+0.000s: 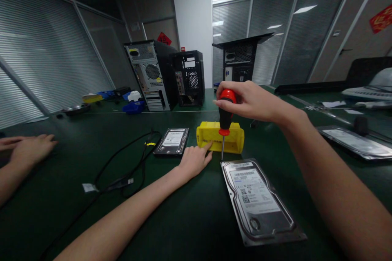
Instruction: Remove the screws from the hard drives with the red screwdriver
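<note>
My right hand [245, 100] is closed round the red and black handle of a screwdriver [226, 116]. The screwdriver stands upright, its shaft pointing down at the far left corner of a hard drive [257, 200] lying label up. Whether the tip sits on a screw is too small to tell. In front of the drive's far end is a small yellow plastic bin [235, 140], its open side facing me. My left hand [195, 159] rests at the bin's near left edge, index finger stretched into it and the other fingers loosely bent, with nothing visible in them.
Another hard drive [173, 142] lies left of the bin, beside a black cable [134, 169]. Further right is another drive [358, 140]. Computer cases [153, 75] stand behind, near a blue bin [134, 107]. Another person's hands [32, 149] rest at the far left.
</note>
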`<state>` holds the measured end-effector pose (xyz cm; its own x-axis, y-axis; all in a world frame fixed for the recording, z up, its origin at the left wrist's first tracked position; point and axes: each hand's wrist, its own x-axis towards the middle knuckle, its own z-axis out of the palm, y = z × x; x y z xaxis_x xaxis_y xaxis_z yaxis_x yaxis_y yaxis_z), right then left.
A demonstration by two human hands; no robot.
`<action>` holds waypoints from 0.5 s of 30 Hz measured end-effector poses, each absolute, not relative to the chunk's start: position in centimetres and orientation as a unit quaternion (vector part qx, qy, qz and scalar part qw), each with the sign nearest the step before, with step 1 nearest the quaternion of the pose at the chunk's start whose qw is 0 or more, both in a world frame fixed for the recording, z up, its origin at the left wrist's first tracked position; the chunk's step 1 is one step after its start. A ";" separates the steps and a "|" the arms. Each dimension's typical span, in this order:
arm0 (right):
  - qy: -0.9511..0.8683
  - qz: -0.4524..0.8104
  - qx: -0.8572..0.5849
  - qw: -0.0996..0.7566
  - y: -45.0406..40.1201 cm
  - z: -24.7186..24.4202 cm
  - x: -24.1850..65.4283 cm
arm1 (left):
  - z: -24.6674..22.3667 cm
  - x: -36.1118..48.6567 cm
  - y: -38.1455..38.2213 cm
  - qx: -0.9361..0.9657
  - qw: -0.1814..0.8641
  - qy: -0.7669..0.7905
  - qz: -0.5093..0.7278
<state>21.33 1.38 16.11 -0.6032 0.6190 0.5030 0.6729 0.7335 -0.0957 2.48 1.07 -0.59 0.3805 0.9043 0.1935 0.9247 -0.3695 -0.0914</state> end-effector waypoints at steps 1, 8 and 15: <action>-0.894 -0.051 -0.361 0.260 1.4 16.1 21.3 | -0.6 2.5 1.1 -0.825 0.091 -0.555 -0.058; -0.893 -0.049 -0.363 0.260 1.5 16.1 21.4 | -1.0 2.1 1.1 -0.819 0.066 -0.562 -0.093; -0.892 -0.047 -0.367 0.259 1.5 16.1 21.6 | -0.8 1.6 1.1 -0.819 0.029 -0.557 -0.133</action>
<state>21.62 1.53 16.14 -0.5956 0.6313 0.4967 0.6799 0.7255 -0.1067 1.62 1.10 -0.81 0.3448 0.9050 0.2492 0.9202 -0.3783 0.1006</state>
